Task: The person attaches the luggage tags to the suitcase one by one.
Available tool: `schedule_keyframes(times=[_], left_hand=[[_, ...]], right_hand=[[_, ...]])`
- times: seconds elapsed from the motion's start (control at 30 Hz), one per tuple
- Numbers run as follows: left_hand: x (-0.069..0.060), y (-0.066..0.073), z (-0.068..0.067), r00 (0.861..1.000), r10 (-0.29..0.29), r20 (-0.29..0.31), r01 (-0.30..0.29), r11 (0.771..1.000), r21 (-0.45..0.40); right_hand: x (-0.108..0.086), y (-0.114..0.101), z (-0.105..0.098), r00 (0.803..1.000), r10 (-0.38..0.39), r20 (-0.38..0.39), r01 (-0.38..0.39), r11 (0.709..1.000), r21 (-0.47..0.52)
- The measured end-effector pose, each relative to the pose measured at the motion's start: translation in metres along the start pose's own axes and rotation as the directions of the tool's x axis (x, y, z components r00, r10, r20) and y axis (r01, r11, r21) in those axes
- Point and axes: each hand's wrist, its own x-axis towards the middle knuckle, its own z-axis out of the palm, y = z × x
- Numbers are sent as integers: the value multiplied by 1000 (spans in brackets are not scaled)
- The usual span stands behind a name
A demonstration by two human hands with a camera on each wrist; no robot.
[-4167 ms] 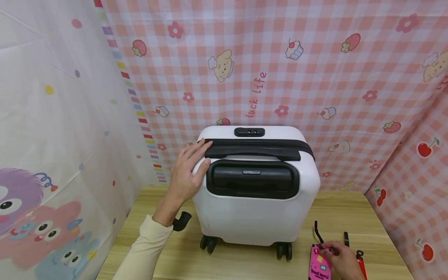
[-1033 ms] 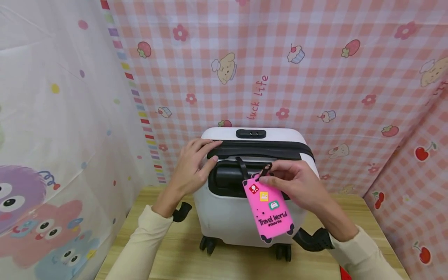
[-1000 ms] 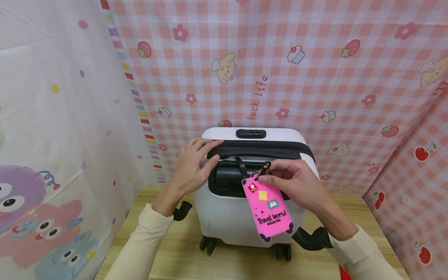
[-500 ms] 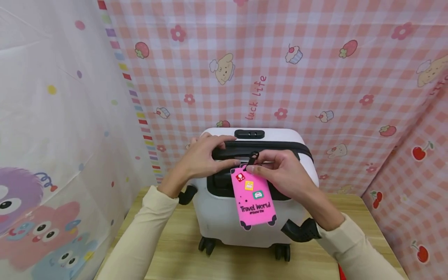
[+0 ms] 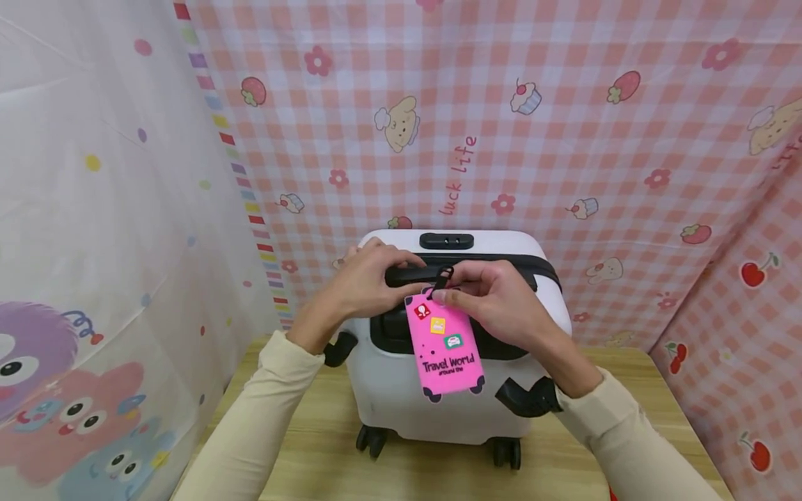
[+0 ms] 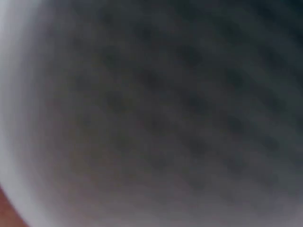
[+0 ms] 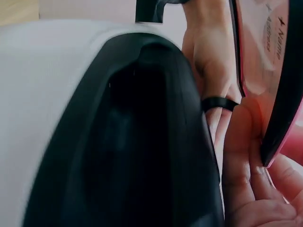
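Observation:
A white suitcase [image 5: 438, 403] stands upright on the table, its black top handle [image 5: 407, 275] partly covered by the hands. My left hand [image 5: 366, 285] grips the handle's left part, fingers curled over it and thumb in front; whether it also touches the strap is hidden. My right hand [image 5: 501, 299] pinches a pink luggage tag [image 5: 445, 348] near its black strap [image 5: 443, 277], between thumb and index finger. The tag hangs before the suitcase's recessed black pull handle. In the right wrist view, the strap [image 7: 220, 102] passes between both hands' fingers. The left wrist view is a dark blur.
A wooden table [image 5: 326, 459] lies under the suitcase wheels [image 5: 371, 440]. Checked pink cloth [image 5: 532, 139] hangs behind, with a printed white sheet [image 5: 125, 243] at left. A red object [image 5: 614, 494] shows slightly beside the right sleeve. Black wrist devices [image 5: 529, 398] sit below my wrists.
My right hand has taken the pink tag from the table up to the suitcase handle, then slightly leftward. My left hand has shifted right and its fingers have curled in over the handle.

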Motion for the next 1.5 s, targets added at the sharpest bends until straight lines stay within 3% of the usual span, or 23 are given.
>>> schedule_keyframes(times=[0.37,0.47,0.57,0.7,0.83,1.1,1.27,1.4,1.5], left_hand=[[3,4,-2,997,40,64,-39,999,-14],[4,7,-4,997,35,62,-31,997,-64],[4,9,-4,999,-15,44,21,988,-154],[3,11,-1,992,-122,14,121,956,-265],[1,13,2,982,-189,-13,173,921,-350],[-1,13,6,972,-230,-49,181,863,-471],[0,13,6,968,-248,-36,191,824,-533],[3,14,6,951,-309,-13,246,781,-574],[4,16,6,934,-358,-9,287,763,-580]], right_hand=[[9,4,-1,996,32,88,-38,997,64],[9,5,0,995,37,90,-44,996,78],[8,5,0,994,41,97,-51,994,98],[7,7,1,994,32,104,-44,993,112],[7,7,1,996,27,89,-36,995,98],[7,6,3,998,37,55,-43,993,113],[4,6,4,1000,20,21,-21,997,78],[2,5,5,1000,8,-5,-8,996,90],[1,4,8,1000,-1,-30,4,995,104]])
